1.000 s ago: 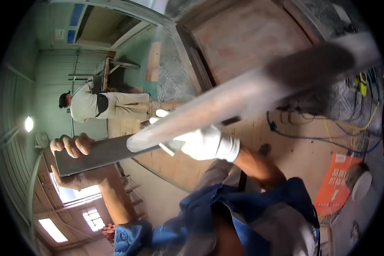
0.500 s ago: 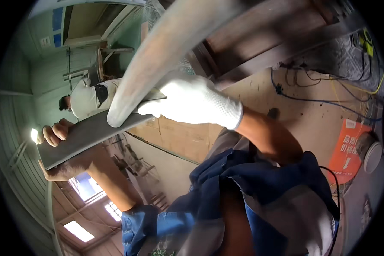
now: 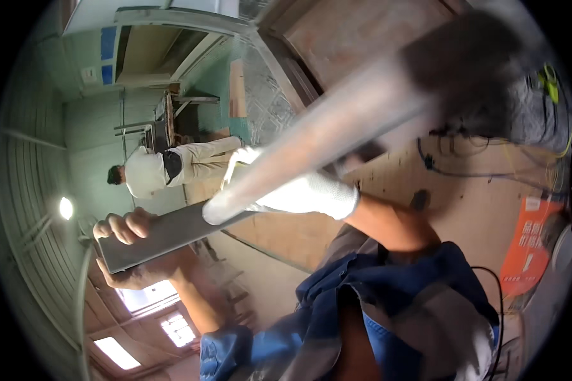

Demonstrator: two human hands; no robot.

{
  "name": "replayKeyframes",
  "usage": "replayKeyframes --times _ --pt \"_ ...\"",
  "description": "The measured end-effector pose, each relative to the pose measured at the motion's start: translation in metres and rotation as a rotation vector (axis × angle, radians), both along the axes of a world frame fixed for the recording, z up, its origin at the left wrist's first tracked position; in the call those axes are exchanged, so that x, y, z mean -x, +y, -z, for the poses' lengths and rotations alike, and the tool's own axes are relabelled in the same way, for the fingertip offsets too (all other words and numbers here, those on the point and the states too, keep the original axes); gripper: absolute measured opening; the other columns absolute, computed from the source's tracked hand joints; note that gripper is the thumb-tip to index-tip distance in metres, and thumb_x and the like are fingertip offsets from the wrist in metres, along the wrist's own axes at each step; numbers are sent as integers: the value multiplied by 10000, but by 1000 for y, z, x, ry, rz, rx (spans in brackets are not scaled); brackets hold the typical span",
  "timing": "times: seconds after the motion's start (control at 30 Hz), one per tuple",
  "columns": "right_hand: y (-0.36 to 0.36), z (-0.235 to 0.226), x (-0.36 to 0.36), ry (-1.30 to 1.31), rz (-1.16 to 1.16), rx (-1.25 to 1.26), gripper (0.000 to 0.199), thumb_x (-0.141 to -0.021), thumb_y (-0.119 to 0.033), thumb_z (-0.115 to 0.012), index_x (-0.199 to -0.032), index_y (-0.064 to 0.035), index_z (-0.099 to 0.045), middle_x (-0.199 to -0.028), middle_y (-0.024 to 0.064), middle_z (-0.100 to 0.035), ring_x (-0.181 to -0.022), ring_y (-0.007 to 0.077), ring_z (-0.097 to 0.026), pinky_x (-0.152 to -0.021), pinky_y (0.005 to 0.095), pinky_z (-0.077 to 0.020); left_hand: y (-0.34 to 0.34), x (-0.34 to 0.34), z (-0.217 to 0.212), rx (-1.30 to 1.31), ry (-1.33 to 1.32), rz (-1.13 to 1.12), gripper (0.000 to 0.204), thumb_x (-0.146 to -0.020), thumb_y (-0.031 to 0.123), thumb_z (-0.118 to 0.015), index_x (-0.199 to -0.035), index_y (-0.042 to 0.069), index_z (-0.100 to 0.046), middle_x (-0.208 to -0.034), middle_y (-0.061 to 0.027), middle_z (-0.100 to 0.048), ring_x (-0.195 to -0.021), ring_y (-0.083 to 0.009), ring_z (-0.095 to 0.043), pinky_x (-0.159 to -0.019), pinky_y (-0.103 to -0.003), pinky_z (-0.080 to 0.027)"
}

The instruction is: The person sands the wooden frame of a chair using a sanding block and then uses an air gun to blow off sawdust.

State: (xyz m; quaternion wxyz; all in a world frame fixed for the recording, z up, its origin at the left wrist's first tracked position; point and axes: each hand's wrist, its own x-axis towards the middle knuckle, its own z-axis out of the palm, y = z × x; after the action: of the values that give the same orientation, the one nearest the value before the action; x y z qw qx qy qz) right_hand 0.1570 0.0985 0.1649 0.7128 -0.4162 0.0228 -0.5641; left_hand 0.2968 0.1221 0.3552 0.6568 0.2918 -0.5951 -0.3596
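Note:
My bare left hand (image 3: pixel 126 227) grips the end of a flat grey board (image 3: pixel 171 236), fingers over its upper edge and palm beneath. A long rounded wooden bar (image 3: pixel 318 140) crosses in front of the board, its blunt near end over the board's face; its far end is blurred and dark. Whether the two pieces are joined, I cannot tell. My right hand (image 3: pixel 318 195), in a white knitted glove, is closed behind the bar near the board's other end. Glare and the bar hide most of its fingers and what they hold; a thin yellowish edge shows beside them.
Farther off, a person (image 3: pixel 149 170) in pale clothes bends beside a wooden stand (image 3: pixel 165 120). Dark framed woodwork (image 3: pixel 299 76) rises behind the bar. Cables (image 3: pixel 470 174) trail over the floor at right, near an orange printed sheet (image 3: pixel 527 244). A lamp (image 3: pixel 66 207) glows at left.
Both hands, the board and the bar have shifted right and downward in the picture. The bar now slants more toward the right. The background has shifted as well.

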Motion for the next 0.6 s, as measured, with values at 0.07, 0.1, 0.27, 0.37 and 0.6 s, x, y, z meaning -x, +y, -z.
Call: replayKeyframes --times 0.07,0.1,0.27,0.37,0.6 --pt "-7 2 -18 -286 -239 -86 228 -967 -295 -644 -1002 -80 -576 -898 6 -582 -766 101 -528 -654 292 -432 -1 2 0 18 37 24 311 -890 358 -517 -929 69 -411 -745 -32 -378 -576 -160 -329 -576 -304 -352" --pt "-20 -16 21 -169 -345 49 217 -958 -281 -667 -991 -82 -587 -891 -3 -591 -751 90 -523 -639 294 -428 -4 0 1 13 75 94 352 -924 406 -512 -964 71 -413 -745 -40 -400 -570 -174 -360 -579 -321 -371" --pt "-33 -19 26 60 -141 198 194 -952 -239 -678 -996 -68 -597 -909 21 -620 -805 118 -570 -682 301 -454 2 4 6 -1 6 65 306 -906 344 -538 -986 89 -388 -750 -23 -389 -525 -130 -356 -597 -279 -350" --pt "-26 -14 31 107 -95 154 182 -949 -213 -684 -1000 -59 -602 -919 35 -637 -838 135 -599 -708 306 -470 4 3 7 -35 66 95 259 -882 315 -530 -982 116 -397 -730 4 -406 -519 -116 -386 -615 -275 -352" --pt "-34 -24 34 139 -156 183 158 -940 -154 -699 -1008 -39 -615 -944 69 -677 -913 174 -665 -767 317 -507 10 9 3 -46 -13 16 176 -902 295 -455 -945 135 -395 -663 16 -407 -450 -120 -371 -595 -271 -346"
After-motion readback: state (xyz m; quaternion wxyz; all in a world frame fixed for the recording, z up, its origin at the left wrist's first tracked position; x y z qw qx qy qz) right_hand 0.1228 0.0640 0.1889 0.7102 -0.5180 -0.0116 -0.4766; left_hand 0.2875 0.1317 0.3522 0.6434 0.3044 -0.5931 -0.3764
